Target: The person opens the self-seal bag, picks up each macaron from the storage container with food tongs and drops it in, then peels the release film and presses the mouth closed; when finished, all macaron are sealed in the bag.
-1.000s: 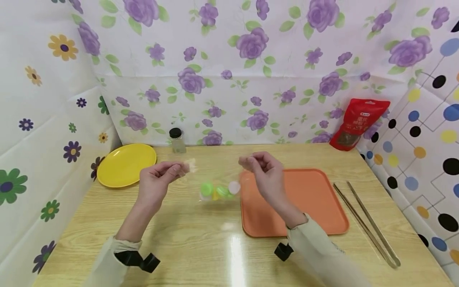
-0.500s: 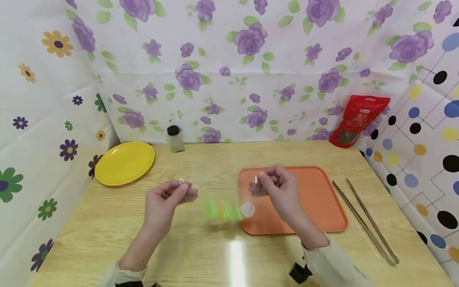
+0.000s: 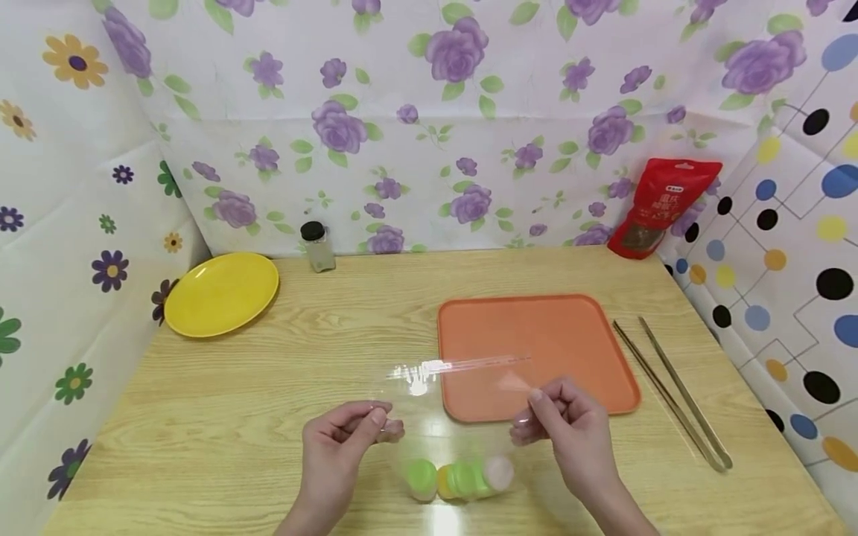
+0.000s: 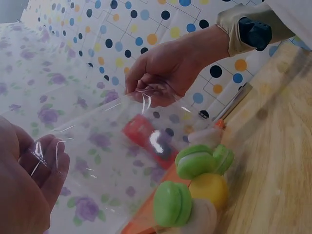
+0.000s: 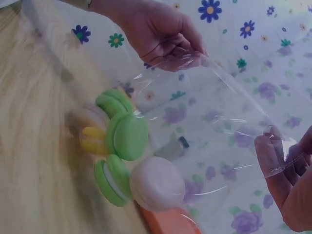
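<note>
A clear plastic bag point(image 3: 418, 378) is stretched between my two hands over the front of the table. My left hand point(image 3: 338, 454) pinches one side of it, and my right hand point(image 3: 570, 439) pinches the other. Several macarons lie at the bottom of the bag: green point(image 4: 172, 204), yellow point(image 4: 208, 190) and pale pink point(image 5: 157, 184). In the head view they sit low, between the hands. Behind the bag's upper right part is an orange tray point(image 3: 523, 320), seen partly through the film.
At back left are a yellow plate point(image 3: 221, 294) and a small jar point(image 3: 318, 249) with a black lid. A red pouch point(image 3: 663, 208) leans in the back right corner. Long metal tongs point(image 3: 677, 394) lie right of the tray. Patterned cloth walls border the table.
Both hands have come down and nearer the table's front edge with the bag, drifting right. The macarons in it have moved the same way. The head view has tilted down slightly.
</note>
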### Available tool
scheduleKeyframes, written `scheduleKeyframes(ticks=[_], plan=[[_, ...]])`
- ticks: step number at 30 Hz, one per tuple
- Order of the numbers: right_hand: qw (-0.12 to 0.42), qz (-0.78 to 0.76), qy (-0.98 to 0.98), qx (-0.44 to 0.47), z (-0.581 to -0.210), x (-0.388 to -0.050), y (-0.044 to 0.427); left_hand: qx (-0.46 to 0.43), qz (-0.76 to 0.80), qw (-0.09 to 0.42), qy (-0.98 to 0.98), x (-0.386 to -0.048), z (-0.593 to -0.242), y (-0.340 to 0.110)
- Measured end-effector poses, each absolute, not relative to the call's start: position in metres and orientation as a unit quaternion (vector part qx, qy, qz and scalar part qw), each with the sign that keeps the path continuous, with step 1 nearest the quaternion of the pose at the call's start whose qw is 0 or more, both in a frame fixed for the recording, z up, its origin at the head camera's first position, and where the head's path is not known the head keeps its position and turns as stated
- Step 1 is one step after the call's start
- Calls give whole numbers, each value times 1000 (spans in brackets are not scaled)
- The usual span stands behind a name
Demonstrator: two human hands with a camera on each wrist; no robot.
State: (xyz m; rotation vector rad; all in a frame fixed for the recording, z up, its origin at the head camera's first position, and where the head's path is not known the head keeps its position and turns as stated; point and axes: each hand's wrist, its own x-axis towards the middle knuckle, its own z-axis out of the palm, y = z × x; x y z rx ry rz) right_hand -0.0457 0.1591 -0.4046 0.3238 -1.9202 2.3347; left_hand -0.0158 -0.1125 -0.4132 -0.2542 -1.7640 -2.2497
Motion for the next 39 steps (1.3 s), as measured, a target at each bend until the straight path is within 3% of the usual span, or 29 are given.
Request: scheduleKeyframes(ticks=[5, 8, 10, 15, 18, 22, 27, 39], plan=[[37, 746, -665, 13, -408, -42, 160, -126, -777, 156, -597, -17, -419, -105], [79, 708, -702, 8, -411, -44, 159, -142, -768, 172, -600, -18, -419, -103], [165, 652, -737, 62, -414, -48, 158, -145, -758, 185, -608, -17, -418, -100], [461, 445, -733, 228, -398, -62, 138, -160, -717, 225, -640, -18, -418, -95], [526, 384, -681, 334, -375, -61, 112, -185, -699, 251, -643, -19, -419, -93], [471, 357, -674, 442, -355, -58, 81, -213, -698, 272, -627, -20, -420, -91], [412, 342, -717, 446, -354, -62, 68, -243, -700, 276, -611, -22, -420, -88], [420, 270, -725, 474, -351, -66, 72, -309, -694, 265, -594, -25, -417, -89]])
